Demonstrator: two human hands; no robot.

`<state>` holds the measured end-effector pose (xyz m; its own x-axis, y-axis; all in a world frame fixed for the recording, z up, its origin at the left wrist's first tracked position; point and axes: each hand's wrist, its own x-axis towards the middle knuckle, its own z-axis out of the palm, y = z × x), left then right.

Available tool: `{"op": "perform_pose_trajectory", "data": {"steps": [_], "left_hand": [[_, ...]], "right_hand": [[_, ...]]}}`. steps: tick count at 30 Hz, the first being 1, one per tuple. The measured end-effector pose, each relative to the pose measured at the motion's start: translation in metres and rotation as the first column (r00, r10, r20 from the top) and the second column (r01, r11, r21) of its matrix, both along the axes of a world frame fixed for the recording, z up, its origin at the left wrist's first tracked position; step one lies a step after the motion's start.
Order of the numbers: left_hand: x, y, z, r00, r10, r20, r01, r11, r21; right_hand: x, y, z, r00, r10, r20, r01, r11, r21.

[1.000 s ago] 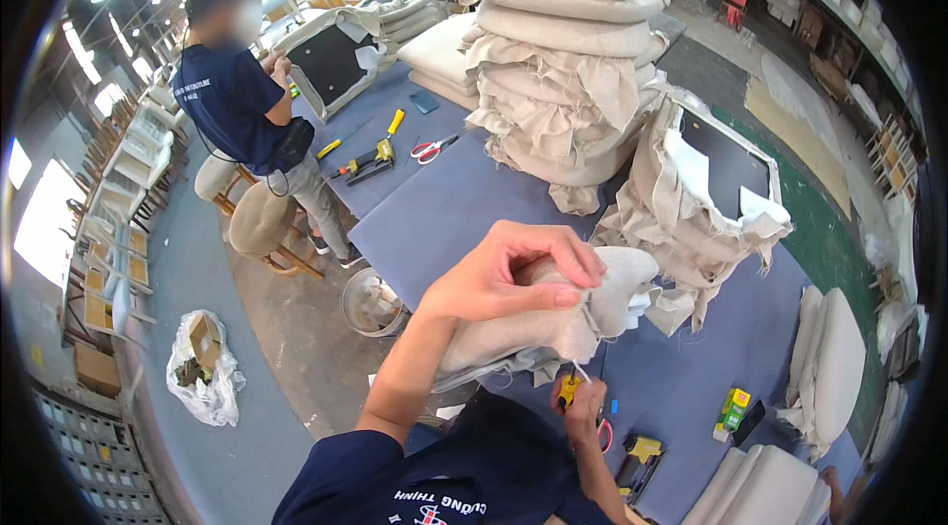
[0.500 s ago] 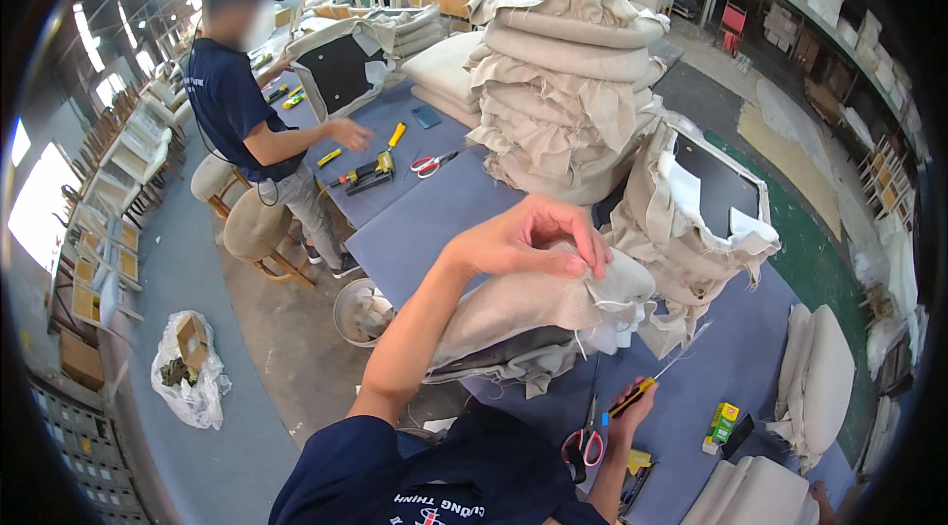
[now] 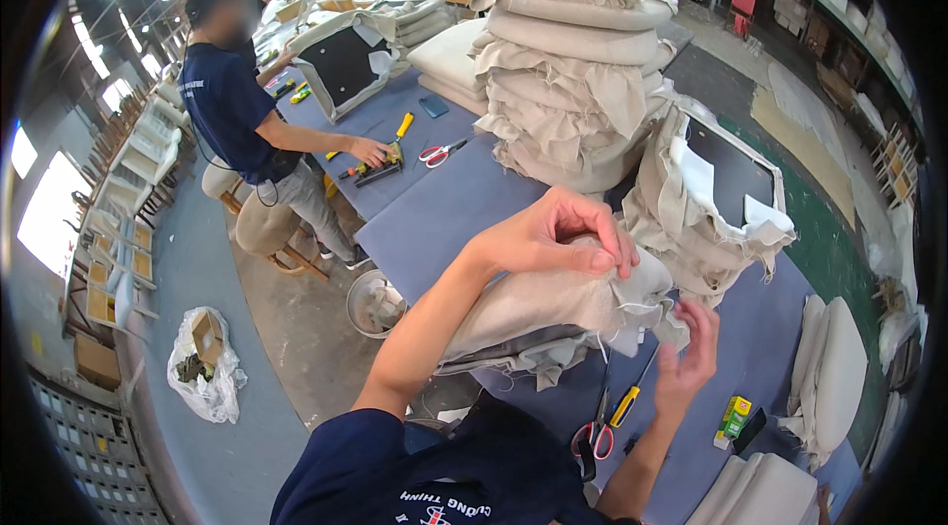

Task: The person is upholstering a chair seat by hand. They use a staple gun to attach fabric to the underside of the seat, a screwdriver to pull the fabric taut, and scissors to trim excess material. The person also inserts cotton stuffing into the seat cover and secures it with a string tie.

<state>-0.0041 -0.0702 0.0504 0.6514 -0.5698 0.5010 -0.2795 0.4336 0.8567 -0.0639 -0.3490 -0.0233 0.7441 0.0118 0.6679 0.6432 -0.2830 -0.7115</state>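
Left hand (image 3: 553, 237) pinched on the cushion (image 3: 553, 308) at mid-frame, whose 9 o'clock end is partly behind the forearm (image 3: 420, 342); right hand (image 3: 688, 362), fingers apart, at its 4 o'clock edge, contact unclear; screwdriver (image 3: 624, 406) at 5 o'clock

A cushion (image 3: 548, 303) is lying before a stack (image 3: 563, 80) — scissors (image 3: 601, 438) and a hand tool (image 3: 624, 406) are resting nearer on the tabletop (image 3: 755, 327), a box (image 3: 732, 417) farther right.

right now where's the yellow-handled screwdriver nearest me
In the head view, the screwdriver lies on the blue table right of centre, right of the red-handled scissors and left of the right hand.
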Motion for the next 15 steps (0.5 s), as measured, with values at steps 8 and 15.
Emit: {"op": "perform_pose_trajectory", "data": {"steps": [8, 15], "left_hand": [[0.012, -0.001, -0.001, 0.989, 0.141, -0.051, -0.140, 0.990, 0.025], [0.037, -0.004, 0.002, 0.981, 0.175, -0.084, -0.167, 0.981, 0.096]], "right_hand": [[0.040, 0.043, 0.057, 0.931, 0.216, 0.295, -0.133, 0.951, -0.279], [0.092, 0.075, 0.065, 0.966, 0.254, 0.052, -0.252, 0.967, -0.033]]}}
